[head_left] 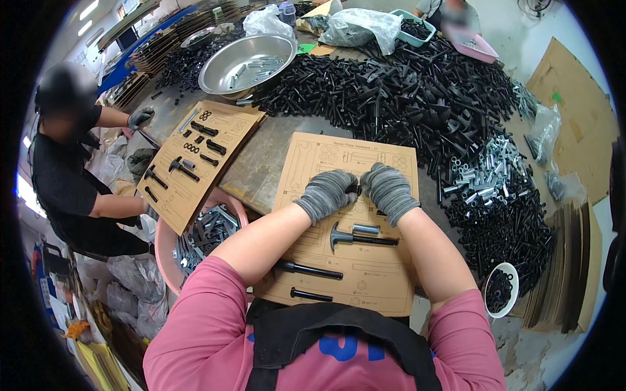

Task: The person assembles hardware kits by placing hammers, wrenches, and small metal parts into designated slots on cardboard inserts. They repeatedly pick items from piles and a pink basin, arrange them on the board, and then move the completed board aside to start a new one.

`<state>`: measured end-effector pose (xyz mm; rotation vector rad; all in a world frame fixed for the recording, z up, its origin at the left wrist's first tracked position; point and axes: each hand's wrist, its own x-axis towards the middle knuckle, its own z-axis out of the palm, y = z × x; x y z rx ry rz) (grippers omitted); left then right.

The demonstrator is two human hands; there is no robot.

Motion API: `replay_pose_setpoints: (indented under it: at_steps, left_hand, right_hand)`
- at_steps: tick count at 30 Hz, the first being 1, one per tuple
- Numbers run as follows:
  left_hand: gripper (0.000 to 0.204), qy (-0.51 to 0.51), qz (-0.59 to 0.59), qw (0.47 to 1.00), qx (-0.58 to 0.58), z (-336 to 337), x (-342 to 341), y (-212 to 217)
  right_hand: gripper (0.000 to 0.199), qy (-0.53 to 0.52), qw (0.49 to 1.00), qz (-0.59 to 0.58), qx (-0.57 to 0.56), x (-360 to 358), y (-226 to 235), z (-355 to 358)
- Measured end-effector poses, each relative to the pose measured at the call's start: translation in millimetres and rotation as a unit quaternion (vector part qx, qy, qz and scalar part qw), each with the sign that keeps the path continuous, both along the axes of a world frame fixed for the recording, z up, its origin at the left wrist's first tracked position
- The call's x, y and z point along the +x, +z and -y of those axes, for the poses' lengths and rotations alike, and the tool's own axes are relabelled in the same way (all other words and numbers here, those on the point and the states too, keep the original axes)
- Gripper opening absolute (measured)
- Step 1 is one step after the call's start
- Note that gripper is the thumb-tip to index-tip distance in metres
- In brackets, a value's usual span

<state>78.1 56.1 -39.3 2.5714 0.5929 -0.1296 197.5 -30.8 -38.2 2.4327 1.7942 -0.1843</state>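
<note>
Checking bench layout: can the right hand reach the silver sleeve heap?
Likely yes: the silver sleeve heap lies uncovered right of the cardboard sheet, with nothing tall visible between it and the right hand.

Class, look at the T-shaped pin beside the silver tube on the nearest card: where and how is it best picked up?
Probably take the pin by its curved head, coming from above and left: the head juts out at the left end of the shaft, while the tube lies along the shaft's far side.
</note>
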Motion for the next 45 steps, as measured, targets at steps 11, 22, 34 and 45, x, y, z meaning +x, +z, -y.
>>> replay_pose_setpoints:
  at_steps: [11, 22, 34, 45]
  left_hand:
    - [0.024, -0.023, 0.108, 0.994, 0.0, -1, -2, -17]
    - [0.024, -0.017, 0.119, 0.993, -0.01, 2, -3, -10]
    - [0.032, -0.057, 0.169, 0.984, 0.014, -11, -13, -32]
    - [0.032, 0.004, 0.134, 0.991, -0.017, -1, -3, -24]
  right_hand:
    - [0.016, 0.005, 0.999, 0.025, 0.036, -3, -8, 6]
    - [0.023, 0.005, 0.999, 0.036, 0.038, 1, -16, 4]
    - [0.023, 0.044, 0.996, 0.06, 0.042, -9, -19, -2]
    - [0.02, 0.017, 0.995, 0.079, 0.053, 1, -6, 11]
